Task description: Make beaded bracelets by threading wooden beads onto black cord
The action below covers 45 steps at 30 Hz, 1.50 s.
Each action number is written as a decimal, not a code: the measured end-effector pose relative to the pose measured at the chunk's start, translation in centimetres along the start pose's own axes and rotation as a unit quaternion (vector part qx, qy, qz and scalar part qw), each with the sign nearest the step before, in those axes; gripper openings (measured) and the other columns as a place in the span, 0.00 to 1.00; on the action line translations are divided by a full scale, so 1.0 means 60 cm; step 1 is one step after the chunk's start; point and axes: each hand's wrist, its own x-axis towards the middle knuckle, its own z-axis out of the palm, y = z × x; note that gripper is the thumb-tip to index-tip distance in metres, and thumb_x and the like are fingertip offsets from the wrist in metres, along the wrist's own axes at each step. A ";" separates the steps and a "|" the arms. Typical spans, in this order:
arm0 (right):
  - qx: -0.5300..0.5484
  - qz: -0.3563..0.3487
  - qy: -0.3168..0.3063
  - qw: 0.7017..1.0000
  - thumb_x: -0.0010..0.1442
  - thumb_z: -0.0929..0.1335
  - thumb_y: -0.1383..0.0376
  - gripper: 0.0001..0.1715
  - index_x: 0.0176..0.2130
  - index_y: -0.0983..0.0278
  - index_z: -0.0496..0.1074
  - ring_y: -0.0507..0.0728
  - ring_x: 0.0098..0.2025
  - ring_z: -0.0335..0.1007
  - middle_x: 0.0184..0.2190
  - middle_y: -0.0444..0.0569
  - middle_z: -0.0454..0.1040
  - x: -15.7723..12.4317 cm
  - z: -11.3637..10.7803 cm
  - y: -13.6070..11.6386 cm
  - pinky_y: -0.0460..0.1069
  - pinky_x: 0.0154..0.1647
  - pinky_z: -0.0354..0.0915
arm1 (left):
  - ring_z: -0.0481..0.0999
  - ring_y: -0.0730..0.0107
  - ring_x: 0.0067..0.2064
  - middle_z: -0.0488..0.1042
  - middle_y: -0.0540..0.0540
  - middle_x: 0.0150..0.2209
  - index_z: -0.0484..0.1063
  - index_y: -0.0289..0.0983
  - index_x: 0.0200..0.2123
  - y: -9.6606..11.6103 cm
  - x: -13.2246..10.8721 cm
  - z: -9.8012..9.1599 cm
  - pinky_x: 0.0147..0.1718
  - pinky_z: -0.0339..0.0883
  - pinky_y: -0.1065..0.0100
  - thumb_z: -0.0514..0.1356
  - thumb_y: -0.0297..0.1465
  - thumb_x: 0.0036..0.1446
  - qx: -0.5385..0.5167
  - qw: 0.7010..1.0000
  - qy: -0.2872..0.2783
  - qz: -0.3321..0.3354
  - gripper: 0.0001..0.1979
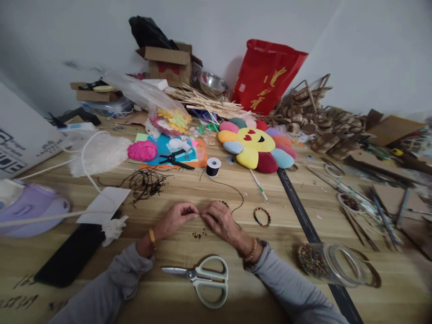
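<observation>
The thin black cord [237, 192] is pinched at the fingertips of the left hand [175, 219] and right hand [221, 220], which meet tip to tip. Loose beads [199, 234] lie just beneath them, a bead bracelet [262, 217] right of the right hand, scissors [202, 278] nearer the wrists.

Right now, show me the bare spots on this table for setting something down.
Bare wood: between the tangled thread and the left hand; right of the black strip, above the jar; the near right corner past the jar. Crowded: the whole back edge around the cushion, and the far right.
</observation>
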 end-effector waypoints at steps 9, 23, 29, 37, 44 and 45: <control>0.016 0.016 0.053 0.998 0.64 0.62 0.68 0.08 0.33 0.64 0.66 0.54 0.31 0.63 0.27 0.49 0.69 0.003 0.002 0.001 0.49 0.33 0.61 | 0.68 0.73 0.26 0.72 0.49 0.26 0.76 0.33 0.27 0.025 -0.021 -0.018 0.26 0.59 0.74 0.59 0.22 0.44 0.222 0.956 -0.187 0.041 0.07; 0.016 0.014 0.032 0.999 0.65 0.61 0.67 0.08 0.34 0.63 0.67 0.55 0.34 0.64 0.30 0.50 0.69 0.004 -0.001 -0.003 0.49 0.35 0.61 | 0.69 0.73 0.25 0.72 0.48 0.24 0.75 0.33 0.27 0.011 -0.014 -0.003 0.26 0.61 0.73 0.57 0.26 0.49 0.227 0.971 -0.067 0.032 0.06; 0.011 0.000 0.028 1.000 0.64 0.61 0.67 0.08 0.34 0.63 0.67 0.55 0.33 0.64 0.30 0.50 0.69 0.007 -0.005 -0.007 0.50 0.36 0.61 | 0.73 0.70 0.29 0.74 0.47 0.26 0.72 0.32 0.28 0.000 -0.004 -0.008 0.32 0.67 0.70 0.60 0.31 0.48 0.032 0.999 0.007 0.004 0.07; 0.007 -0.006 0.019 1.000 0.64 0.61 0.67 0.07 0.33 0.63 0.66 0.55 0.34 0.64 0.29 0.49 0.69 0.010 -0.007 -0.010 0.50 0.36 0.61 | 0.71 0.71 0.29 0.75 0.48 0.26 0.73 0.32 0.28 -0.002 0.006 -0.013 0.30 0.65 0.70 0.64 0.33 0.45 -0.017 1.000 0.009 -0.016 0.09; -0.010 -0.013 0.005 1.000 0.64 0.61 0.67 0.07 0.34 0.63 0.67 0.56 0.34 0.63 0.30 0.49 0.69 0.011 -0.009 -0.012 0.50 0.37 0.60 | 0.73 0.69 0.30 0.76 0.46 0.28 0.74 0.31 0.29 -0.003 0.006 -0.019 0.32 0.66 0.69 0.64 0.34 0.46 -0.019 0.999 -0.013 -0.023 0.10; -0.008 -0.014 0.007 1.000 0.64 0.61 0.68 0.07 0.34 0.63 0.67 0.56 0.35 0.64 0.30 0.49 0.69 0.011 -0.009 -0.012 0.50 0.37 0.60 | 0.73 0.69 0.31 0.76 0.46 0.29 0.74 0.31 0.30 -0.003 0.006 -0.019 0.32 0.66 0.69 0.64 0.33 0.46 -0.020 0.999 -0.015 -0.024 0.10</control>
